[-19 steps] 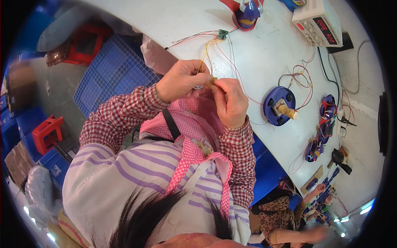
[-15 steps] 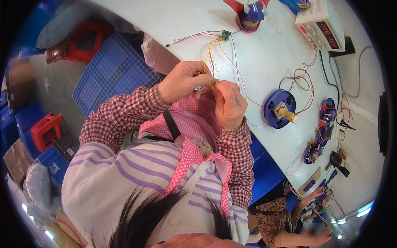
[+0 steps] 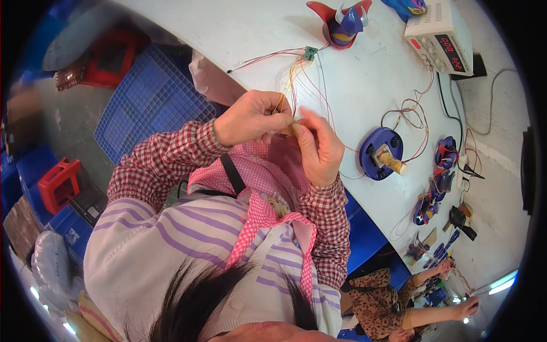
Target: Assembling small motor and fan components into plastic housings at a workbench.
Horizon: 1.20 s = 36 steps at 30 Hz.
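Both hands are pinched shut at the desk's [image 3: 364, 74] near edge. The left hand [image 3: 250, 118] grips thin wires [image 3: 293, 80]; the right hand [image 3: 319, 149] nips a small tan piece [image 3: 288, 130] between them.

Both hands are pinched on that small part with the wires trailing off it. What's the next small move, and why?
Probably lift the part slightly toward the body to take up slack. The left hand and right hand both pinch it at the table edge, and its thin wires loop loosely back to a small green board, so they could snag.
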Tool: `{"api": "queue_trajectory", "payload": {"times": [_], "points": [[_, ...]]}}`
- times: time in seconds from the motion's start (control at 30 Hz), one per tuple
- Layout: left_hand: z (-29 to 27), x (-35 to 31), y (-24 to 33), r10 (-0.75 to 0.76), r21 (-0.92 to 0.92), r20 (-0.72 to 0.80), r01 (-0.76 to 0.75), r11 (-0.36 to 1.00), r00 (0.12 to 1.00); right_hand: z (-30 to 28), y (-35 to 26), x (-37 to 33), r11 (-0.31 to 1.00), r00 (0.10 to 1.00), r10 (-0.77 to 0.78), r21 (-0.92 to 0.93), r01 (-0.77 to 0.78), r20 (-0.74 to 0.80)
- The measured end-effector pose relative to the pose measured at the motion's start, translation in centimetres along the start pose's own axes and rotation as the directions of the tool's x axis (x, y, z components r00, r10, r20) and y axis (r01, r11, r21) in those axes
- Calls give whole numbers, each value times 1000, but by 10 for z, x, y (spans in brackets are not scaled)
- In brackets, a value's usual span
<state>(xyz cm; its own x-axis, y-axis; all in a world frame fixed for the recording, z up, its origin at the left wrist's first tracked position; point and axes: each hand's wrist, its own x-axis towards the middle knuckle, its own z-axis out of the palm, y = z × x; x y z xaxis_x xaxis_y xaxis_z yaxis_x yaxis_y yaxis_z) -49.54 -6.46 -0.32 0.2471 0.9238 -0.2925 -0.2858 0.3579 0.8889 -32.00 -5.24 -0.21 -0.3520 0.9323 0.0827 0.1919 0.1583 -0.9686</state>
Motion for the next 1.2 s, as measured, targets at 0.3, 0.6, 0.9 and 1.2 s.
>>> {"api": "queue_trajectory", "payload": {"times": [0.3, 0.6, 0.9, 1.2], "points": [[-10, 1, -10, -75, -106, 42, 79, 991, 996, 7, -4, 2, 926, 989, -135, -347, 148, 60], [0, 7, -7, -117, 63, 30, 115, 991, 993, -15, 15, 112, 698, 962, -262, -675, 240, 72], [14, 16, -9, -109, 48, -13, 109, 993, 994, -22, 32, 127, 820, 989, -135, -553, 145, 59], [23, 9, 0, -97, -11, -30, 97, 995, 995, -34, 24, 122, 920, 998, -47, -387, 63, 50]]}}
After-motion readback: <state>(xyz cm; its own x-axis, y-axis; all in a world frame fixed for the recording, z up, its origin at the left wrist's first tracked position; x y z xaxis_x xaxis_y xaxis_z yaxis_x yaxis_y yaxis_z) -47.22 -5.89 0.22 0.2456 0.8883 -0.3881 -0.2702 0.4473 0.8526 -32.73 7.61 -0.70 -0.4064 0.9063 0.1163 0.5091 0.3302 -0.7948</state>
